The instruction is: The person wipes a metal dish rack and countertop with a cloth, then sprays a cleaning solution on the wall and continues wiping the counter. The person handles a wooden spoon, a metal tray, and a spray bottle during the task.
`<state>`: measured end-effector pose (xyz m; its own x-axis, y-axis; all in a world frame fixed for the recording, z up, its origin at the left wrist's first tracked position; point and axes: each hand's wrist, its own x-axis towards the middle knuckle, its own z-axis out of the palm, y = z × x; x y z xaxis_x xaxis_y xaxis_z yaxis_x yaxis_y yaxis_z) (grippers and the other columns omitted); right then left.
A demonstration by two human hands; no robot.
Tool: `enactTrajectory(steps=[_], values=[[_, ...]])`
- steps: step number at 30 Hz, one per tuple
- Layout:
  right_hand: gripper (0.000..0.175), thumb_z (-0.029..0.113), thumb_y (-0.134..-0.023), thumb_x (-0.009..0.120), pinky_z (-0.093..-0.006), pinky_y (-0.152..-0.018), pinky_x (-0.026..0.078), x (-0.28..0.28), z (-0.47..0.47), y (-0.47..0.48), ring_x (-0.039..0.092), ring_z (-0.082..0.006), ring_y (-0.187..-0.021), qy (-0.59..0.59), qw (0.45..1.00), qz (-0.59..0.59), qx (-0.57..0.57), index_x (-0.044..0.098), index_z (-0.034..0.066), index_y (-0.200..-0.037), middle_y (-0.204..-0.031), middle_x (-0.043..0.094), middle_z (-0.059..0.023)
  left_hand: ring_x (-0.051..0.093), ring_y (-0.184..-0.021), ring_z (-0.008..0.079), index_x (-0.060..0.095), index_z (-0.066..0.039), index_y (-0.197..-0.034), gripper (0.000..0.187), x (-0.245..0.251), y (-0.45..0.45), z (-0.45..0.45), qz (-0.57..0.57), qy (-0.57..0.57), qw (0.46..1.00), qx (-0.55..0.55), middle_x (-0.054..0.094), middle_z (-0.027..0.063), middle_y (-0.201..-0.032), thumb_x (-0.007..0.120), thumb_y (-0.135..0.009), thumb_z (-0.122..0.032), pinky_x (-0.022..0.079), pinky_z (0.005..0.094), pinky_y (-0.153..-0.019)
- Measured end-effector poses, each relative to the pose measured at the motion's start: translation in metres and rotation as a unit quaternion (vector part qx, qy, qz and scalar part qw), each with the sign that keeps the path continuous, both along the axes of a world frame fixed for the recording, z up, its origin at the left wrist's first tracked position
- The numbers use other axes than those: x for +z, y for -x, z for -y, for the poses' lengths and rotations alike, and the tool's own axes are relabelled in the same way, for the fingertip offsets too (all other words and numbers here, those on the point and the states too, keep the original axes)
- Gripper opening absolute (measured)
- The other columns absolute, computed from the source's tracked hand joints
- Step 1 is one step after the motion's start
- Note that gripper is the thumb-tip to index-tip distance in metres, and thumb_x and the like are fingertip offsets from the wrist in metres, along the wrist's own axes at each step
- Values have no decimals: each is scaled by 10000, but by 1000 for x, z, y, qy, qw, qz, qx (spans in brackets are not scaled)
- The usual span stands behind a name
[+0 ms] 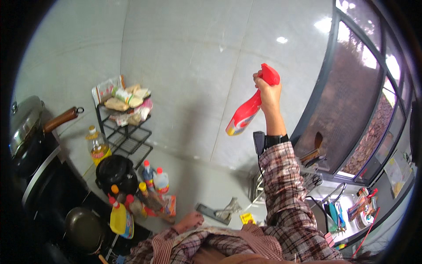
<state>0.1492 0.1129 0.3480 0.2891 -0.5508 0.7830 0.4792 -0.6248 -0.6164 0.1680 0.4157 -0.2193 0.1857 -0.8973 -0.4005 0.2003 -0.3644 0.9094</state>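
Observation:
My right hand (268, 94) is raised in front of the tiled wall (184, 49), its fingers wrapped around the neck of a red spray bottle (244, 112). The bottle is tilted, its red trigger head up and its labelled base pointing down to the left. Low in the view, my left hand (190, 222) is at the near edge of the counter (201, 184). Its fingers look curled, and whether they hold anything is unclear. A grey flat tray or board (212, 213) with a crumpled bag (230, 208) lies just right of that hand.
Left stand a lidded pan (26, 132), a frying pan (84, 229), a black pot (117, 175), an oil bottle (99, 148) and a yellow bottle (118, 214). Behind them is a black wire rack (127, 138) with food packets. A window (343, 99) and sink (318, 211) lie right.

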Motion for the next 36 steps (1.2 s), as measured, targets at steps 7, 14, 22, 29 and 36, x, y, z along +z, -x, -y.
enactTrajectory(steps=[7, 14, 22, 29, 36], values=[[368, 40, -821, 706, -290, -750, 510, 139, -3, 78, 650, -146, -846, 146, 981, 105, -76, 676, 16, -1187, -991, 737, -77, 712, -885, 175, 726, 19, -1044, 287, 8, -1, 8, 112, 65, 991, -45, 734, 86, -964, 668, -962, -250, 563, 298, -756], [231, 138, -785, 800, -303, -659, 500, 245, -60, 160, 618, -133, -708, 185, 934, 219, -212, 728, 27, -974, -794, 674, -27, 667, -946, 163, 724, 16, -1063, 351, 7, -12, 17, 217, 61, 969, -100, 738, 81, -1003, 638, -1001, -319, 513, 312, -859], [249, 195, -778, 828, -302, -682, 518, 272, -63, 215, 649, -147, -718, 256, 862, 313, -307, 748, 15, -931, -817, 721, -46, 664, -939, 163, 723, 17, -1067, 356, -6, -13, 12, 233, 69, 960, -139, 737, 81, -1000, 638, -1002, -323, 513, 312, -854], [259, 188, -783, 805, -308, -681, 517, 261, -61, 228, 654, -163, -729, 176, 900, 286, -279, 729, 26, -970, -837, 712, -53, 661, -933, 163, 723, 17, -1070, 360, -9, -11, 16, 228, 66, 960, -150, 737, 80, -998, 639, -1002, -326, 512, 313, -850], [286, 205, -778, 804, -328, -682, 523, 261, -47, 233, 663, -178, -732, 159, 900, 244, -323, 729, 21, -984, -838, 712, -70, 657, -927, 163, 722, 18, -1073, 365, -3, -10, 26, 225, 62, 960, -152, 736, 80, -995, 639, -1003, -330, 511, 313, -846]])
